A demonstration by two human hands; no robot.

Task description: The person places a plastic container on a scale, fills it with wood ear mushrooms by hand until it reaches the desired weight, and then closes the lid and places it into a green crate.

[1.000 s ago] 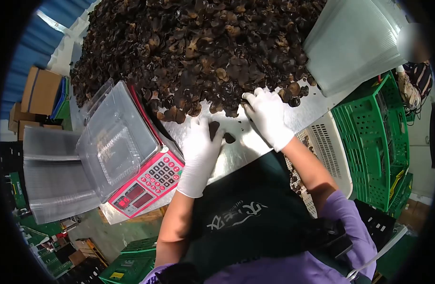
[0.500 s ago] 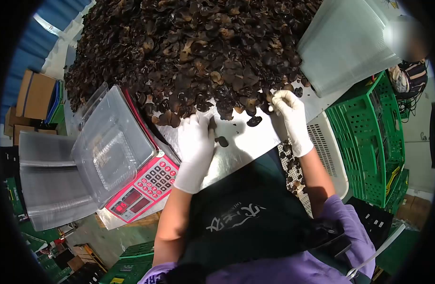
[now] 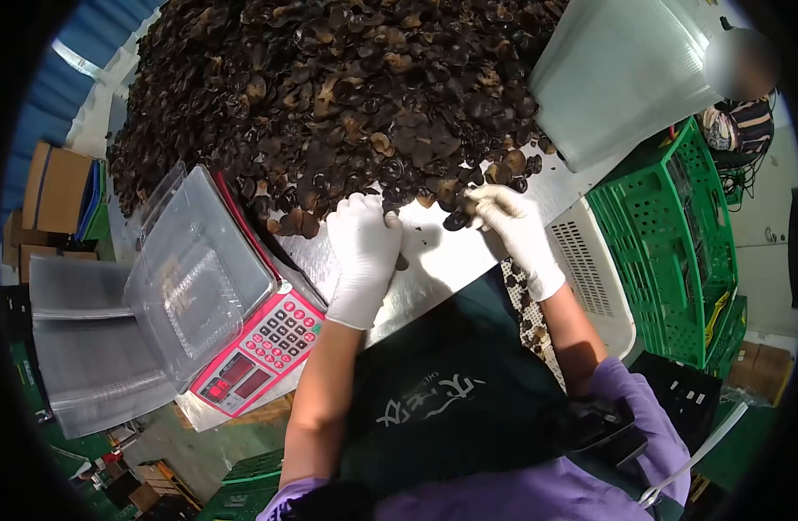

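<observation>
A big heap of dark brown wood ear mushrooms (image 3: 347, 104) covers the metal table (image 3: 429, 252). My left hand (image 3: 364, 239), in a white glove, rests at the heap's front edge. Its fingers are curled in, and what they hold, if anything, is hidden. A small mushroom piece (image 3: 402, 262) shows beside its palm. My right hand (image 3: 507, 221), gloved too, pinches a wood ear mushroom (image 3: 466, 205) at the near edge of the heap. Just left of those fingertips lies a blackish, glossy piece (image 3: 453, 222).
At left stands a pink scale (image 3: 260, 356) bearing clear plastic trays (image 3: 190, 278); more stacked trays (image 3: 95, 339) are beside it. A tall stack of clear containers (image 3: 620, 87) stands at the right. Below are a white basket (image 3: 620, 300) with mushroom pieces and green crates (image 3: 659, 252).
My right hand has moved left and slightly down, toward the blackish piece. My left hand has shifted a little and now covers most of the small piece near it. The view has shifted slightly.
</observation>
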